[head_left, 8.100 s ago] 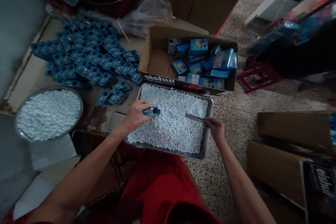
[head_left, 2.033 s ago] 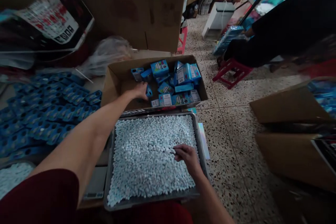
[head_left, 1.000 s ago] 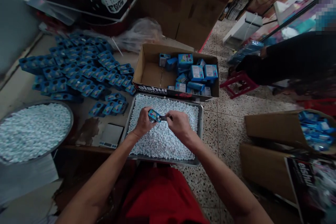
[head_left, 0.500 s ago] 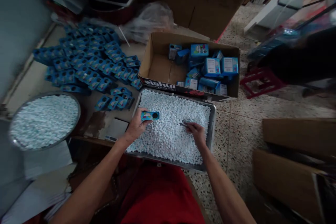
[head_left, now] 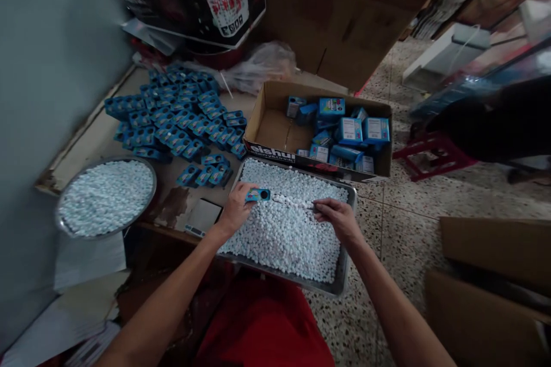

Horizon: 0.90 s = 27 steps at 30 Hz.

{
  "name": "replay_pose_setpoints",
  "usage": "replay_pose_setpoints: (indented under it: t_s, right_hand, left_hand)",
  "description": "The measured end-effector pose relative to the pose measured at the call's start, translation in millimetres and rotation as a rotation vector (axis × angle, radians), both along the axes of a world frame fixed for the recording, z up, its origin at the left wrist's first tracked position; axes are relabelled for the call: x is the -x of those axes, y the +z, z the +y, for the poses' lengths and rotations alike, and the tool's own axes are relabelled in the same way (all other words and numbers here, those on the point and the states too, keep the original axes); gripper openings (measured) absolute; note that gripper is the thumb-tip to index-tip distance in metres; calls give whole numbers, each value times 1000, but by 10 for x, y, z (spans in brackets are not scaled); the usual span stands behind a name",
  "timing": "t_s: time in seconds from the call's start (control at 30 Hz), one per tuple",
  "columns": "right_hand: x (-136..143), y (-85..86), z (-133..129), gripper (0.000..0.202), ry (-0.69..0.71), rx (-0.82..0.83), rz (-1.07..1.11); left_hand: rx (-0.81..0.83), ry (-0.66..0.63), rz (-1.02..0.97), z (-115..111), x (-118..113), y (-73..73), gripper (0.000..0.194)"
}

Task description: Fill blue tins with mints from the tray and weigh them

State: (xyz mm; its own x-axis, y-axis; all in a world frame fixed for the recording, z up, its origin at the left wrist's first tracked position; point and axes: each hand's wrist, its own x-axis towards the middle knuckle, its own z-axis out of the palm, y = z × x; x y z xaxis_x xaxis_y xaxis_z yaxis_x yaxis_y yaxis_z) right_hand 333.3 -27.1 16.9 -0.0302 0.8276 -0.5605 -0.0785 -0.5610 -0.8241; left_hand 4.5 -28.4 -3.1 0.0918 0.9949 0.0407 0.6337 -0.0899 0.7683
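My left hand [head_left: 235, 209] is closed around a small blue carton [head_left: 257, 195] with a round dark hole facing up. Under it lies a metal tray [head_left: 352, 200] heaped with small pale white-blue pellets [head_left: 284, 241]. My right hand [head_left: 338, 219] grips a thin, narrow scoop [head_left: 297, 203] by its right end. A row of pellets lies along the scoop, and its far tip is close to the carton's hole; I cannot tell whether it touches.
Behind the tray stands an open cardboard box [head_left: 271, 152] with several blue cartons. Many blue cartons [head_left: 172, 120] stand on the table, left. Nearby are a round bowl [head_left: 152, 195] of pellets and a small scale [head_left: 202, 215]. A red stool [head_left: 434, 155] is on the right.
My right hand has lifted the scoop out of the pellets, now loaded with a row of them, its tip close to the carton. The carton stays in my left hand. The camera view has shifted.
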Motion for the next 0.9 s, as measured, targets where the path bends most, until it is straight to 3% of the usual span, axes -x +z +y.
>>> replay_pose_setpoints:
  t_s: [0.17, 0.4, 0.53, 0.63, 0.7, 0.77, 0.83, 0.9]
  right_hand:
    - [212, 410, 273, 29, 166, -145, -166]
    - [534, 923, 404, 22, 362, -352, -556]
    - [420, 1040, 328, 24, 395, -386, -625]
    - [-124, 798, 88, 25, 272, -300, -649]
    - [-540, 441, -131, 23, 125, -197, -697]
    - [-770, -17, -332, 24, -28, -63, -615]
    - [-699, -482, -457, 28, -63, -10, -525]
    - [-389, -849, -485, 33, -46, -10, -411]
  left_hand:
    - [17, -37, -28, -36, -74, 87, 35]
    - [26, -64, -39, -60, -228, 206, 35]
    - [82, -67, -63, -32, -269, 232, 37]
    - [131, 41, -148, -3, -215, 137, 34]
    - [169, 129, -224, 5, -155, 65, 33]
    - [197, 160, -291, 0, -102, 30, 32]
    - [220, 147, -320, -13, -71, 40, 30]
    - [246, 144, -304, -23, -61, 73, 29]
